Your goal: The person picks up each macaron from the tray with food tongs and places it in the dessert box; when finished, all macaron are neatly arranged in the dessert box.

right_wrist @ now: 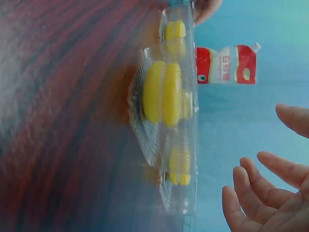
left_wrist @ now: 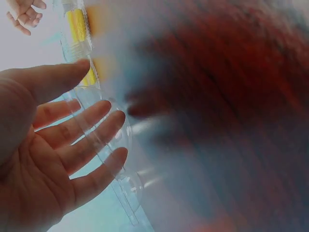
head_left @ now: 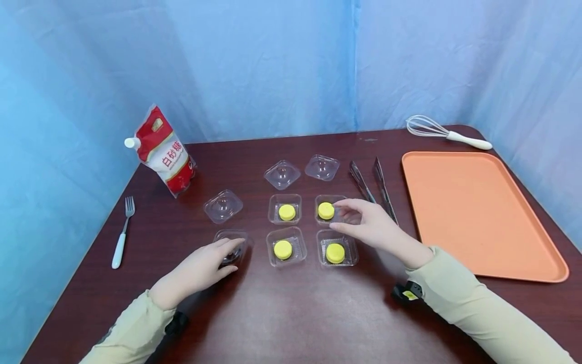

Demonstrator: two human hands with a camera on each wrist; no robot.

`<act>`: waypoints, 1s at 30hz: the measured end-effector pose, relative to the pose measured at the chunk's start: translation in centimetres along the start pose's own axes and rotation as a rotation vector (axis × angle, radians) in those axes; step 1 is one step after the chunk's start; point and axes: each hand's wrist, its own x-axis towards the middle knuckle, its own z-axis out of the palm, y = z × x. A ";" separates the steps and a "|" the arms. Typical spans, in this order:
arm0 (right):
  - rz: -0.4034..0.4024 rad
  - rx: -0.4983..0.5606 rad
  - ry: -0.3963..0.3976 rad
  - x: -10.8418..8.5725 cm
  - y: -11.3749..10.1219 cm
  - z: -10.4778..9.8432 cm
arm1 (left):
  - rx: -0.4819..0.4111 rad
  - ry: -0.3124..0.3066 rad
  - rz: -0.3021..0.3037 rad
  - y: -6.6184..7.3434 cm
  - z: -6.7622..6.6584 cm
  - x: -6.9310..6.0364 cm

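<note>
Two rows of clear plastic boxes, such as the front right box (head_left: 353, 259), hold one yellow macaron (head_left: 335, 253) each. My left hand (head_left: 204, 265) is at a clear domed lid (left_wrist: 126, 137) on the left, its fingers extended over it; the fingers overlap the lid in the left wrist view, and contact is hard to tell. My right hand (head_left: 370, 225) hovers beside the back right box (head_left: 322, 198), thumb and fingers spread. Nothing is between them, and the right wrist view shows this hand (right_wrist: 270, 193) apart from the boxes.
Several more clear lids (head_left: 223, 206) lie behind and left of the boxes. Dark tongs (head_left: 362, 183) lie beyond my right hand, with an orange tray (head_left: 482, 217) and a whisk (head_left: 468, 140) farther right. A sugar pouch (head_left: 165, 151) and a fork (head_left: 122, 235) are at the left.
</note>
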 end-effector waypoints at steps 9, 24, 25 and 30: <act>-0.188 -0.129 -0.034 0.1 -1.0 1.6 | -0.013 0.071 -0.007 0.1 -0.3 -0.1; -0.357 -0.280 -0.031 0.6 -2.0 3.3 | -0.067 0.334 0.041 0.7 -1.9 0.9; -0.370 -0.287 -0.030 0.6 -2.1 3.4 | -0.075 0.351 0.047 0.8 -2.0 1.1; -0.402 -0.326 -0.033 0.8 -2.0 3.7 | -0.124 0.427 0.066 1.5 -2.0 1.8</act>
